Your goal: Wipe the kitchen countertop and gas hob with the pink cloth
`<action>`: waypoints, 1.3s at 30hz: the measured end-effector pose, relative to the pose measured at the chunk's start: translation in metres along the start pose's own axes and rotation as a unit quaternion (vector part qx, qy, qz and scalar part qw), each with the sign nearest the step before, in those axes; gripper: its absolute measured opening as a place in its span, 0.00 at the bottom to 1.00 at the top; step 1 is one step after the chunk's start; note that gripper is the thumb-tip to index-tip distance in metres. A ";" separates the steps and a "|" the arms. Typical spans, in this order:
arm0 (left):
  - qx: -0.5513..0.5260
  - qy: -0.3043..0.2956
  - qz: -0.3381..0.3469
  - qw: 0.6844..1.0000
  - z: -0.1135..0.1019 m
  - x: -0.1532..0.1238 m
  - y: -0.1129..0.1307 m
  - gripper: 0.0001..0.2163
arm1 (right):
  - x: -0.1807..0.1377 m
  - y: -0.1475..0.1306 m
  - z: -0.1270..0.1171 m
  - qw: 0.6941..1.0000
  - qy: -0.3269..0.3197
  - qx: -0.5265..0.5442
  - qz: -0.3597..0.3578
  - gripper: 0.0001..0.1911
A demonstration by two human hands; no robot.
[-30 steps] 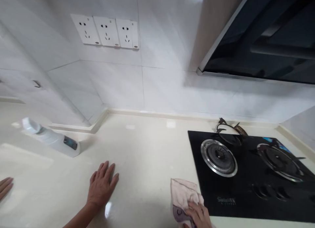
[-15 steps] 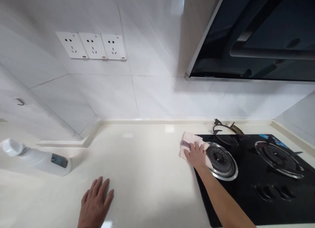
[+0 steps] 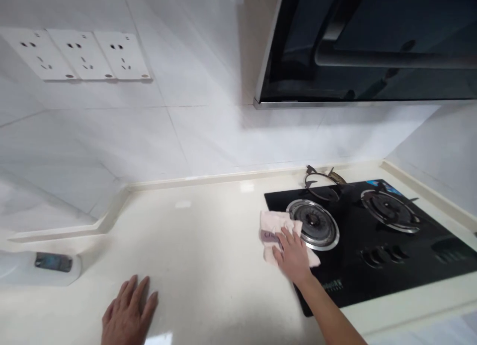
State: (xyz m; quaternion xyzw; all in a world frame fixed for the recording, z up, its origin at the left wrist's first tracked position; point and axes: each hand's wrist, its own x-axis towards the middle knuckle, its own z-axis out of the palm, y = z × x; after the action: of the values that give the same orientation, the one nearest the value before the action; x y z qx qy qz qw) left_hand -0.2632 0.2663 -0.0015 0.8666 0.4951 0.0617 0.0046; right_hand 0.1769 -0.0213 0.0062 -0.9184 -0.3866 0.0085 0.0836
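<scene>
My right hand [image 3: 292,253] presses down on a pale pink cloth [image 3: 274,222] with a purple patch, holding it against the surface. The cloth lies across the left edge of the black gas stove [image 3: 357,245], partly on the countertop [image 3: 194,255], beside the left burner [image 3: 313,225]. Part of the cloth is hidden under the palm. My left hand [image 3: 128,310] rests flat on the countertop at lower left, fingers stretched and holding nothing.
A white bottle [image 3: 40,268] lies at the left edge, partly cut off. A loose pan support [image 3: 320,183] sits behind the left burner. The dark range hood [image 3: 365,52] overhangs the stove. Wall sockets [image 3: 84,57] are at upper left.
The view has turned to the right, so everything appears shifted left. My right hand has drawn the cloth nearer along the stove's left edge. My left hand stays on the countertop.
</scene>
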 end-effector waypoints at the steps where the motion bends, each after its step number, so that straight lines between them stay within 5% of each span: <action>1: -0.001 0.001 0.001 1.000 0.000 0.001 0.000 0.31 | -0.031 0.012 0.005 1.000 0.018 -0.001 -0.017 0.26; 5: -0.005 -0.006 0.007 1.000 -0.001 0.003 0.001 0.31 | -0.112 0.092 0.010 0.996 0.063 -0.013 0.054 0.28; 8: -0.003 -0.015 0.003 1.000 -0.003 0.005 0.003 0.32 | -0.120 0.157 -0.005 0.975 0.079 -0.019 0.205 0.33; 11: -0.001 -0.020 0.000 1.000 -0.006 0.005 0.007 0.31 | -0.111 0.182 -0.021 0.948 0.094 -0.007 0.303 0.35; 14: 0.002 -0.019 0.005 1.000 -0.010 0.004 0.012 0.32 | -0.117 0.146 -0.020 0.942 0.105 -0.002 0.319 0.35; 17: 0.003 -0.010 0.012 1.000 -0.014 0.003 0.014 0.33 | -0.142 0.071 -0.004 0.957 0.101 0.003 0.270 0.33; 22: -0.004 -0.021 0.002 1.000 -0.015 0.005 0.012 0.33 | -0.180 -0.040 0.025 0.993 0.006 0.115 0.018 0.24; 25: -0.010 -0.030 -0.004 0.999 -0.015 0.008 0.010 0.33 | -0.174 -0.070 0.021 0.966 -0.025 0.231 -0.116 0.22; 27: -0.011 -0.034 -0.005 0.999 -0.014 0.010 0.010 0.33 | -0.161 -0.071 0.008 0.950 0.014 0.274 -0.146 0.23; 32: -0.012 -0.037 -0.012 0.999 -0.016 0.012 0.012 0.33 | -0.133 -0.008 -0.020 0.968 0.141 0.206 0.007 0.21; 35: -0.014 -0.046 -0.009 0.999 -0.018 0.011 0.015 0.35 | -0.137 0.059 -0.015 0.982 0.120 0.086 0.116 0.21; 39: -0.018 -0.046 -0.019 0.999 -0.021 0.010 0.017 0.34 | -0.154 0.148 -0.009 0.981 0.081 0.000 0.173 0.24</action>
State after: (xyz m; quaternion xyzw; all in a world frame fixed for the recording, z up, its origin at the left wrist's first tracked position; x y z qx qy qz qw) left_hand -0.2456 0.2648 0.0218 0.8588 0.5096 0.0304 0.0443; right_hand 0.1750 -0.2339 -0.0159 -0.9691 -0.2135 -0.0518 0.1124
